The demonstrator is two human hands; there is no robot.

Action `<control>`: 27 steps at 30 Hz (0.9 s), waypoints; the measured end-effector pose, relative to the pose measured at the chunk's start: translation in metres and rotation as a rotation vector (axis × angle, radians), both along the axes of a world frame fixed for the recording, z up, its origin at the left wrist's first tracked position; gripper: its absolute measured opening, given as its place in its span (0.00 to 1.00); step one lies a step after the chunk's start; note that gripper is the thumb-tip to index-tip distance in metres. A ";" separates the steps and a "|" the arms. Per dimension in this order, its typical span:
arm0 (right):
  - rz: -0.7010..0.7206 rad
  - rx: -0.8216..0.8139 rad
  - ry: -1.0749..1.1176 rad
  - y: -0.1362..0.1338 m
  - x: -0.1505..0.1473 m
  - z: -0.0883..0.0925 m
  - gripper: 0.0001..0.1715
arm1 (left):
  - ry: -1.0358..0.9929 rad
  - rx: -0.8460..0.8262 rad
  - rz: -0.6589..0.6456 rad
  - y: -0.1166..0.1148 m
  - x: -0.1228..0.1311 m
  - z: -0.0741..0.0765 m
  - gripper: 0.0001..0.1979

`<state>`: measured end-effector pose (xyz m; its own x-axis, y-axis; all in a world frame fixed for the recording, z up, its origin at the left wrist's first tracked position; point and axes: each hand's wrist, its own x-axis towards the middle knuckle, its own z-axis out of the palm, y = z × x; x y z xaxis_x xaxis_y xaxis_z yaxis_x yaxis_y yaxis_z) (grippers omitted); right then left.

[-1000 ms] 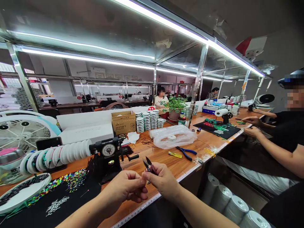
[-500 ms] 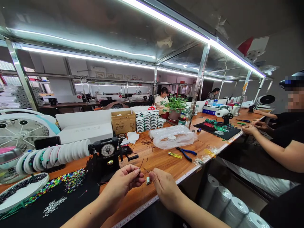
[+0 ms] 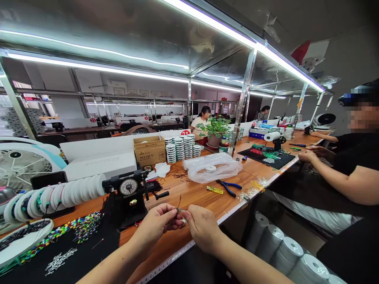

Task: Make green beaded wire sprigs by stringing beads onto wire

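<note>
My left hand and my right hand are close together above the wooden bench. The left fingertips pinch a thin dark wire that sticks upward. A small pale metal piece sits between the two hands, with my right fingertips against it. Fingers partly hide this piece, so its shape is hard to tell. Just left of my hands stands a black winding counter with a round dial.
A row of white spools lies behind a black mat with coloured beads. Blue-handled pliers, a yellow tool and a plastic bag lie ahead. A co-worker's hands work at the right.
The snips held a second ago no longer show. The small pale piece on the bench is now up between my hands. My hands have closed together, and the view has turned slightly.
</note>
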<state>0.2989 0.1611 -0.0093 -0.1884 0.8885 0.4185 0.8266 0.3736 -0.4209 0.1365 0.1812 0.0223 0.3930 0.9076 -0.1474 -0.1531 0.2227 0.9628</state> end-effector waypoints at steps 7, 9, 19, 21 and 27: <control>-0.240 -0.101 -0.179 0.040 0.025 -0.008 0.21 | 0.090 -0.023 0.080 0.010 0.010 -0.006 0.13; -0.287 -0.110 -0.202 0.054 0.028 -0.009 0.16 | 0.132 -0.022 0.102 0.007 0.011 -0.003 0.15; -0.354 -0.246 -0.061 0.093 0.095 0.008 0.11 | 0.280 0.071 0.193 0.005 -0.002 0.013 0.18; -0.277 -0.258 0.045 0.092 0.096 0.010 0.09 | 0.287 0.081 0.194 0.009 -0.003 0.014 0.17; 0.106 -0.301 0.469 0.056 0.028 0.004 0.15 | 0.475 0.482 0.309 0.014 -0.004 0.014 0.12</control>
